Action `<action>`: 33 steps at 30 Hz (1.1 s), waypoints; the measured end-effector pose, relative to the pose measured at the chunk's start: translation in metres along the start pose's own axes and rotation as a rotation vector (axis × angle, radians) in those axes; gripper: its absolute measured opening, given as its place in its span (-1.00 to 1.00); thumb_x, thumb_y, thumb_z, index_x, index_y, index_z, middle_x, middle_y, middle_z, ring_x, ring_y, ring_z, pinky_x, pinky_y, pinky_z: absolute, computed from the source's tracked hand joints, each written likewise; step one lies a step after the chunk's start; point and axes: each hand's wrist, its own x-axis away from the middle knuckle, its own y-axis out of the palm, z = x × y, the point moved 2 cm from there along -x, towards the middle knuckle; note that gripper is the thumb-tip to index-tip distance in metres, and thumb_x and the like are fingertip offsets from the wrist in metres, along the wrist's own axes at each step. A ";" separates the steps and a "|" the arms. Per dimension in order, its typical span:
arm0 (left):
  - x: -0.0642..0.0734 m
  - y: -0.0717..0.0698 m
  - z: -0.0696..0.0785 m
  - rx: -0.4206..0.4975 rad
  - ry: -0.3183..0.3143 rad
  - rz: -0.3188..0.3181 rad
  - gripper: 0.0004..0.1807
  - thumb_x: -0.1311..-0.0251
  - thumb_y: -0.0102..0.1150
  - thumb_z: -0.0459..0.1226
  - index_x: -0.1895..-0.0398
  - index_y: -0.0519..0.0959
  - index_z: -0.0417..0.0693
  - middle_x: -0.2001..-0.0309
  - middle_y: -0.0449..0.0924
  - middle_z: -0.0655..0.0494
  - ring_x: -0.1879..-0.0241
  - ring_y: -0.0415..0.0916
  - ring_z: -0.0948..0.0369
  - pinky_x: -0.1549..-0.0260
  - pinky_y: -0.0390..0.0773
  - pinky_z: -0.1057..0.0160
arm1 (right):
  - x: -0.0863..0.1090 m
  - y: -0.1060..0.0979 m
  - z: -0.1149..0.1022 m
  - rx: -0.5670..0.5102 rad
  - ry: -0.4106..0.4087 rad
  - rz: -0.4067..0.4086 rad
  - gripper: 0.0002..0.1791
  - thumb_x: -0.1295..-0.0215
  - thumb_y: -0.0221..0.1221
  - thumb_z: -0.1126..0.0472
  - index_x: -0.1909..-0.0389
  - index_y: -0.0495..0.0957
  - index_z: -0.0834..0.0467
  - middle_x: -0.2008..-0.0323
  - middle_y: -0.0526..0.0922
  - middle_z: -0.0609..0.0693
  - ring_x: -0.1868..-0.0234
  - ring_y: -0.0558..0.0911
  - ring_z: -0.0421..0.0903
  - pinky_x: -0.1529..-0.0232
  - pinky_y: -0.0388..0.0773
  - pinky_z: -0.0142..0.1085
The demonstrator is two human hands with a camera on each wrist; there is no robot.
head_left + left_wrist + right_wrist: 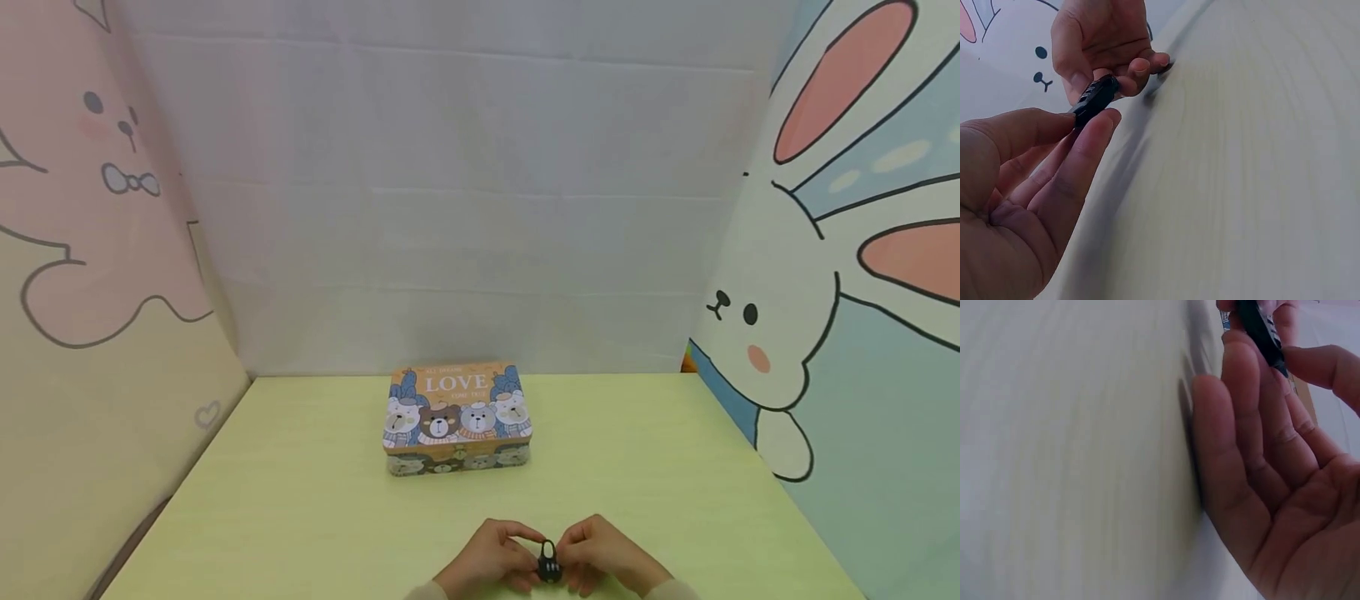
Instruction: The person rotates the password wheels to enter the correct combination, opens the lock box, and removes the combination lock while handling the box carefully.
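Observation:
A small black combination padlock [550, 570], its looped shackle pointing up and its number dials facing the head camera, is held just in front of the person. The left hand [491, 557] pinches one side of it between thumb and fingers, with the index finger reaching up near the shackle. From the other side, the right hand [606, 553] pinches the padlock too; in the left wrist view its thumb lies near the row of dials. Seen from the right wrist, the dark padlock body [1261, 331] is partly cut off by the top edge.
Farther back on the pale yellow table [300, 500] sits a closed tin box [457, 417] with bears and the word LOVE on its lid. A white cloth wall [465, 208] stands behind it, with cartoon-printed panels on both sides.

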 end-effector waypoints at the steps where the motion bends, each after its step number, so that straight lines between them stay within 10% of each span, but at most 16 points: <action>1: 0.000 0.002 -0.001 -0.001 -0.010 -0.003 -0.69 -0.19 0.19 -0.56 -0.01 0.64 -0.33 0.36 0.71 -0.24 0.59 0.61 0.31 0.59 0.67 0.41 | 0.001 0.000 0.001 0.011 0.006 0.001 -0.82 -0.17 0.24 0.32 0.36 0.68 0.41 0.59 0.66 -0.02 0.65 0.56 -0.25 0.68 0.53 -0.52; 12: 0.004 0.009 -0.011 -0.028 -0.043 -0.080 -0.70 -0.17 0.16 -0.53 0.02 0.64 -0.38 0.31 0.71 -0.23 0.38 0.67 0.24 0.41 0.64 0.42 | 0.009 0.000 0.006 0.023 -0.007 -0.106 -0.90 -0.04 0.19 0.40 0.55 0.62 0.36 0.71 0.44 -0.18 0.69 0.30 -0.31 0.65 0.22 -0.51; 33: -0.004 0.023 -0.004 -0.335 -0.059 0.078 -0.78 -0.03 0.25 -0.60 0.24 0.72 -0.34 0.38 0.68 0.03 0.42 0.55 0.20 0.44 0.61 0.30 | 0.007 -0.002 0.001 0.172 -0.020 -0.040 -0.87 0.01 0.29 0.38 0.53 0.68 0.42 0.66 0.62 -0.12 0.68 0.45 -0.32 0.66 0.38 -0.55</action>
